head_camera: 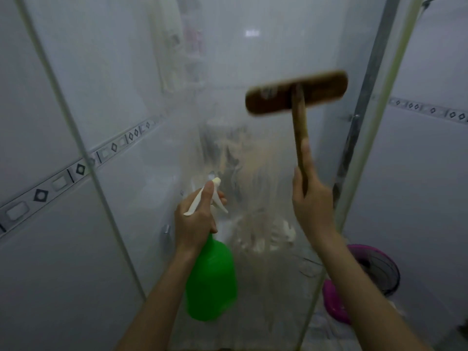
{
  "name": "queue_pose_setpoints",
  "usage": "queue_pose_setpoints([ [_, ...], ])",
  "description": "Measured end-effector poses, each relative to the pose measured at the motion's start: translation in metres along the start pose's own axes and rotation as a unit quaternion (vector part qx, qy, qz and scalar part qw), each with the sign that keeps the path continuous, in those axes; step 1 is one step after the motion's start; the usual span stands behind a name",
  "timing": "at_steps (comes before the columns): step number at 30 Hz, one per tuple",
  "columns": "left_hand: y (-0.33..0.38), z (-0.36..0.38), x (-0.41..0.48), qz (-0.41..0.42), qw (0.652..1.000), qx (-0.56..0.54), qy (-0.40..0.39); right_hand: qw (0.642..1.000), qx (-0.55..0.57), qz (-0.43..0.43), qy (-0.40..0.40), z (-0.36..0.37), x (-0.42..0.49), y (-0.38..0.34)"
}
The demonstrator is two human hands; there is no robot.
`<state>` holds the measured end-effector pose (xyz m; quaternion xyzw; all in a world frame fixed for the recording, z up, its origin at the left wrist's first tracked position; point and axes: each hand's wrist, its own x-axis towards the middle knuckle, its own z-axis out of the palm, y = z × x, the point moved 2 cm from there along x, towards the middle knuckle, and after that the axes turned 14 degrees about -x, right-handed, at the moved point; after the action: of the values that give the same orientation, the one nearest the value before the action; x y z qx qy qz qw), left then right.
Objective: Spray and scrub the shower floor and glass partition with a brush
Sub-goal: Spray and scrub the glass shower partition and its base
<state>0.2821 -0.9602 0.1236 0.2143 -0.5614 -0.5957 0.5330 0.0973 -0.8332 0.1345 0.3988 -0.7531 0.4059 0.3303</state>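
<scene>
The glass partition (228, 72) stands right in front of me, misted and streaked with wet foam in its middle. My right hand (312, 201) grips the wooden handle of a brown brush (296, 96), whose wide head is pressed flat on the glass at upper right and looks blurred. My left hand (196, 221) holds a green spray bottle (211, 279) by its neck, thumb up along the white trigger head (212, 196), nozzle pointing at the glass. The shower floor is hidden behind the wet glass.
White wall tiles with a patterned border strip (76, 171) run along the left. The partition's pale frame edge (374, 122) runs down the right. A pink and purple basin (367, 282) sits low on the right, behind the frame. Blurred shelves show through the glass.
</scene>
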Motion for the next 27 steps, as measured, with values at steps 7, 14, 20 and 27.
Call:
queue_pose_setpoints([
  [7, 0.001, -0.039, -0.007, 0.041, 0.998, 0.032, 0.021, 0.996, -0.031, -0.015, -0.083, 0.03, -0.068, -0.003],
  [14, 0.009, -0.068, -0.009, 0.06, 0.996, 0.023, 0.054, 0.994, -0.057, -0.018, -0.089, 0.043, -0.089, 0.002],
  [20, 0.011, -0.089, -0.012, 0.059, 0.995, 0.03, 0.076, 0.992, -0.07, -0.073, -0.078, 0.069, -0.06, -0.053],
  [27, 0.025, -0.118, -0.007, 0.08, 0.991, 0.03, 0.1, 0.984, -0.094, -0.079, -0.133, 0.079, -0.11, -0.029],
])
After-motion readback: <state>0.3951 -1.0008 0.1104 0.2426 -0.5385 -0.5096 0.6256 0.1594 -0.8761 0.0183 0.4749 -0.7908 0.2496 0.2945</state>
